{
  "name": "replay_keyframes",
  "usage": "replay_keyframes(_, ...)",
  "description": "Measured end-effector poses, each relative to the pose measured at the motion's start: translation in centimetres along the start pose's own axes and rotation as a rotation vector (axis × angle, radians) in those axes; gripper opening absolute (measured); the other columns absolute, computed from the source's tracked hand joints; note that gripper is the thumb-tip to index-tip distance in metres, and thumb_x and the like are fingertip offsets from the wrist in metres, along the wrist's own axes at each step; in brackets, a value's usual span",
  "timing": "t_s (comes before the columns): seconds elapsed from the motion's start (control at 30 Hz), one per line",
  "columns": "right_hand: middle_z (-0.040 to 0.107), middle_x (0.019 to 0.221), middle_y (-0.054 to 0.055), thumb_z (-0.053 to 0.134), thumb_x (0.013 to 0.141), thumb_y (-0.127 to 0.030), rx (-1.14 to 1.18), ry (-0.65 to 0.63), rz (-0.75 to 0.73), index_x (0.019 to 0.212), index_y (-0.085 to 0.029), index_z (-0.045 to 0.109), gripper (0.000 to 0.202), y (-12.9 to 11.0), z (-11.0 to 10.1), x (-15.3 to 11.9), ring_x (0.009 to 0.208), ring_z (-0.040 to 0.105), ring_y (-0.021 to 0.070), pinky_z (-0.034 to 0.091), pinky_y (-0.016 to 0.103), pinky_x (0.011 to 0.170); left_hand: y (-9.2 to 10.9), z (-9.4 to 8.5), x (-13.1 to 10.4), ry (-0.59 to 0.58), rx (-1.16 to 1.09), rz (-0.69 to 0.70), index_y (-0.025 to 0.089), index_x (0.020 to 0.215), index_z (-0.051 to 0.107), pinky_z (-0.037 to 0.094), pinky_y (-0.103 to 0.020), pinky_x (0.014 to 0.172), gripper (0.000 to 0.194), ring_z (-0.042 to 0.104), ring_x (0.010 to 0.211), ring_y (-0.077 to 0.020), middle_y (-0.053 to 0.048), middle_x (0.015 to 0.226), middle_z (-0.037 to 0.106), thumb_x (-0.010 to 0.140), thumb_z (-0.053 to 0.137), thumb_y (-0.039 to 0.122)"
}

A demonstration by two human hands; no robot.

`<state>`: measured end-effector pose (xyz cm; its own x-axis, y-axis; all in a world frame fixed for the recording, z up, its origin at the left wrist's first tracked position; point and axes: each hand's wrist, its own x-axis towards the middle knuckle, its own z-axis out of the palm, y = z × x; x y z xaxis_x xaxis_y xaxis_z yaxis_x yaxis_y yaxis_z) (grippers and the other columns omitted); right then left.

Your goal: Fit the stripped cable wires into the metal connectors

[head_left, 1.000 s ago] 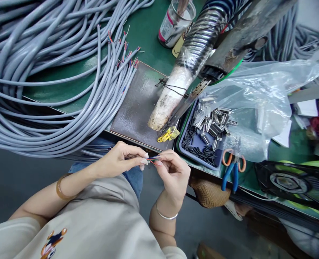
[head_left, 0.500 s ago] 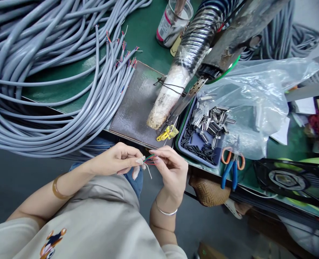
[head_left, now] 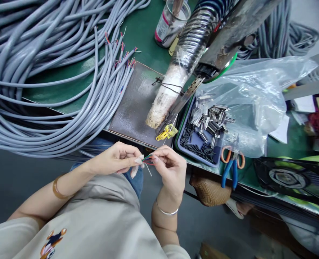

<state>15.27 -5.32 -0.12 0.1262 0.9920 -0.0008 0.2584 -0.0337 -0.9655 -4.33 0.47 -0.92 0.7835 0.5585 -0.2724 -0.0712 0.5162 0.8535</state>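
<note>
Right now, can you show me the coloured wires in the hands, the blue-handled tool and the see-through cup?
Coloured wires (head_left: 148, 160): head view, middle of the visible strands.
Blue-handled tool (head_left: 234, 174): head view, one blue handle.
See-through cup (head_left: 163, 28): head view, label on its side.

So what I've got on my feed is a little bunch of skinny wires (head_left: 148, 160), red and green ones being the clearest to me. They're pinched in the left hand (head_left: 125, 160) and bow slightly across to the fingertips of the right hand (head_left: 170, 167), up off any surface. One white wire (head_left: 149, 170) pokes out below, angled downward, tip dangling free.
</note>
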Motion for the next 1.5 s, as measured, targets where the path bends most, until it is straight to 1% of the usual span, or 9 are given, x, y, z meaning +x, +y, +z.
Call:
replay_keyframes(0.1,0.057,0.065,-0.003,0.072,0.086,-0.029,-0.011,0.015,-0.009,0.074,-0.020,0.075,0.015,0.0,0.4,-0.3,0.048,0.034,0.0062,0.025,0.024,0.046,0.2,0.1,0.0,0.075,-0.045,0.043,0.012,0.084,0.065,0.032,-0.016,0.040,0.054,0.042,0.041,-0.0040,-0.001,0.059,0.066,0.084,0.074,0.066)
replay_keyframes(0.27,0.066,0.074,0.001,0.072,0.090,-0.028,-0.103,0.123,-0.098,0.079,-0.020,0.076,0.014,-0.5,0.7,-0.8,0.050,0.037,0.0071,0.025,0.024,0.045,0.1,0.3,0.2,0.119,-0.035,0.062,0.015,0.084,0.060,0.031,-0.017,0.041,0.048,0.041,0.042,-0.0037,0.001,0.060,0.066,0.085,0.076,0.060)
replay_keyframes(0.57,0.070,0.075,0.002,0.076,0.089,-0.024,-0.118,0.034,-0.110,0.082,-0.022,0.078,0.008,-1.2,-0.6,0.2,0.052,0.042,0.0081,0.028,0.025,0.046,-0.2,0.6,0.4,0.103,0.011,0.036,0.014,0.093,0.060,0.029,-0.018,0.042,0.044,0.037,0.044,-0.0043,0.002,0.062,0.063,0.089,0.072,0.056)
replay_keyframes(0.83,0.071,0.075,0.000,0.075,0.089,-0.019,-0.217,0.076,-0.181,0.083,-0.022,0.078,0.007,-1.9,-0.5,-0.1,0.049,0.039,0.0066,0.027,0.025,0.045,-0.4,0.9,0.6,0.153,0.043,0.053,0.015,0.091,0.059,0.030,-0.018,0.045,0.037,0.038,0.047,-0.0046,0.002,0.064,0.062,0.090,0.071,0.050)
replay_keyframes(1.03,0.064,0.071,-0.001,0.073,0.087,-0.022,-0.117,0.023,-0.060,0.076,-0.020,0.074,0.012,-1.5,-0.7,0.3,0.049,0.034,0.0058,0.023,0.025,0.045,-0.7,0.9,0.6,0.136,0.083,0.102,0.016,0.088,0.061,0.039,-0.020,0.055,0.028,0.047,0.056,-0.0076,0.004,0.064,0.057,0.086,0.075,0.040)
replay_keyframes(1.27,0.056,0.067,-0.003,0.076,0.083,-0.032,0.146,-0.077,0.089,0.069,-0.020,0.069,0.020,-0.4,-0.3,0.6,0.049,0.033,0.0062,0.023,0.024,0.045,-0.9,2.6,0.6,0.343,0.499,0.427,0.017,0.057,0.042,0.020,-0.020,0.047,0.036,0.025,0.051,-0.0043,0.009,0.054,0.032,0.078,0.071,0.019)
replay_keyframes(1.33,0.055,0.066,-0.003,0.076,0.083,-0.034,0.129,-0.051,0.085,0.068,-0.020,0.069,0.022,-0.5,-0.2,0.4,0.050,0.034,0.0068,0.024,0.024,0.045,-1.1,3.1,0.6,0.411,0.531,0.515,0.017,0.060,0.046,0.023,-0.018,0.045,0.031,0.027,0.049,-0.0040,0.009,0.053,0.035,0.081,0.069,0.018)
replay_keyframes(1.43,0.053,0.065,-0.003,0.075,0.084,-0.033,0.070,0.003,0.040,0.069,-0.020,0.069,0.021,-0.8,-0.1,0.1,0.051,0.035,0.0072,0.025,0.024,0.046,-1.3,3.5,0.4,0.516,0.543,0.580,0.017,0.079,0.061,0.032,-0.015,0.044,0.009,0.039,0.047,-0.0041,0.006,0.060,0.057,0.083,0.069,0.016)
replay_keyframes(1.5,0.053,0.065,-0.003,0.075,0.085,-0.030,0.021,0.047,0.001,0.069,-0.020,0.070,0.020,-0.9,0.0,-0.1,0.051,0.035,0.0069,0.024,0.024,0.047,-1.5,3.7,0.4,0.541,0.555,0.630,0.016,0.090,0.065,0.041,-0.013,0.048,0.009,0.050,0.051,-0.0051,0.002,0.071,0.069,0.083,0.068,0.011)
